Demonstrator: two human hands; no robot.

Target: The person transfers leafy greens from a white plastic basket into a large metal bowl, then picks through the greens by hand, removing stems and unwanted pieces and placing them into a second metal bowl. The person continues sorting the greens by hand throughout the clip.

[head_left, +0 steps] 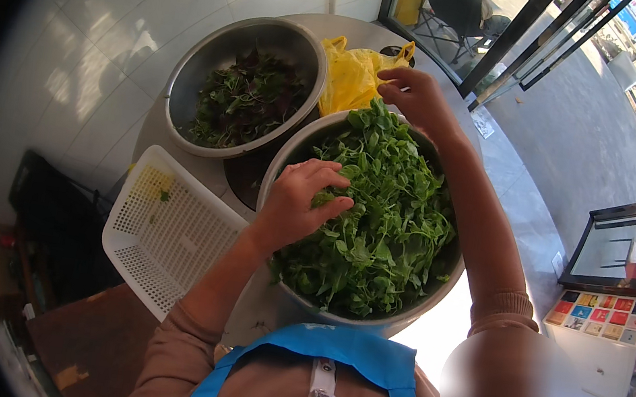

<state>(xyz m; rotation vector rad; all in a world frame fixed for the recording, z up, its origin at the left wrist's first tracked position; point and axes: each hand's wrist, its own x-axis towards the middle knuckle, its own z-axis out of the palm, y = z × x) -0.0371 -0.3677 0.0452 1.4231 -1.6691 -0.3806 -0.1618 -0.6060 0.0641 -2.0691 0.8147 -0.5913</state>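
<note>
A large metal basin (450, 278) in front of me holds a heap of leafy green shoots (381, 226). Over the left side of the heap is my left hand (309, 197), its thumb and fingers apart, with nothing plainly held. My right hand (405, 98) is raised at the basin's far edge beside a yellow plastic bag (350, 75), fingers curled; whether they touch the bag or hold something small is unclear. A second metal basin (179, 78) at the back left contains darker, purplish-green leaves (246, 103).
At the left, a white perforated plastic basket (184, 240) with a few leaf bits lies tilted near the basins. All stand on a round grey table (150, 132) close to a tiled wall (110, 29). Glass doors (516, 49) are at the right.
</note>
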